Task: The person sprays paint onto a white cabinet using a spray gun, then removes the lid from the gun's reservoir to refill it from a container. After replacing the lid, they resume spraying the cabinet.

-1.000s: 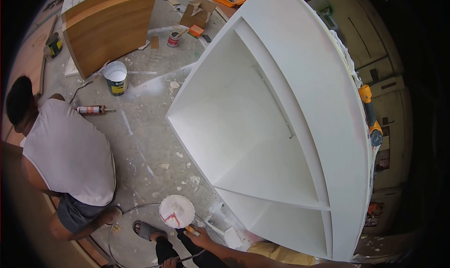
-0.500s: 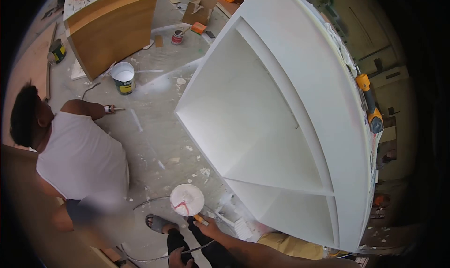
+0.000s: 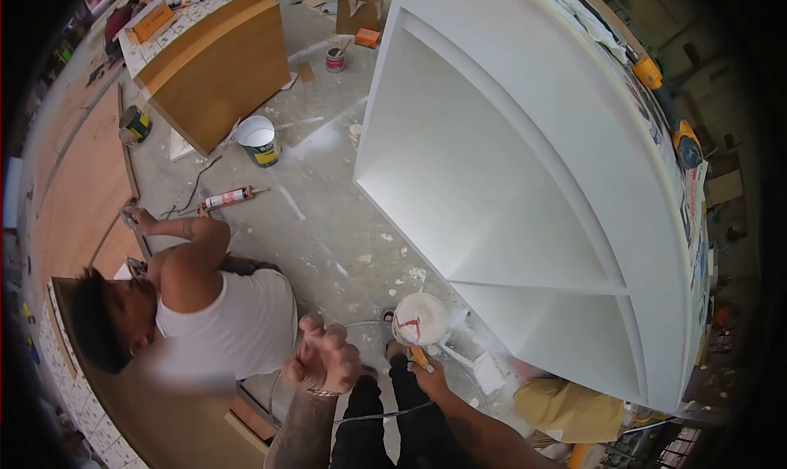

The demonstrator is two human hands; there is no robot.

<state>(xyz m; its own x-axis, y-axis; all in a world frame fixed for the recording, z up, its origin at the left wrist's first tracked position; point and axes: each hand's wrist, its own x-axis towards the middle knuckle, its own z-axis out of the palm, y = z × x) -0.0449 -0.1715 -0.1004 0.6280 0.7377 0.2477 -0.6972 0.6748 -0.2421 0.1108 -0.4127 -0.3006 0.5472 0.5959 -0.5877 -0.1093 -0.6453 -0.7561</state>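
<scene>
My left hand (image 3: pixel 324 358) is raised near a co-worker's back, its palm showing and its fingers bent but apart, with nothing in it. Low in front of my dark trousers, my right hand (image 3: pixel 429 379) grips a tool with an orange-and-black handle (image 3: pixel 420 357); its working end is hidden or too small to make out. Just beyond that hand is a round white bucket top (image 3: pixel 420 317) with red marks. A white brush-like piece (image 3: pixel 489 372) lies on the floor to the right. The large white curved cabinet (image 3: pixel 492 166) stands farther right, two compartments facing me.
A co-worker in a white tank top (image 3: pixel 238 317) is at my left, one hand at a wooden panel's edge. On the floor are a caulking gun (image 3: pixel 229 198), a paint bucket (image 3: pixel 261 145), and a small can (image 3: pixel 334 61). A brown curved counter (image 3: pixel 221 67) stands behind.
My left hand has risen from beside my leg. The co-worker's arm has moved from the caulking gun to the panel, leaving the gun on the floor. My view has shifted left.
</scene>
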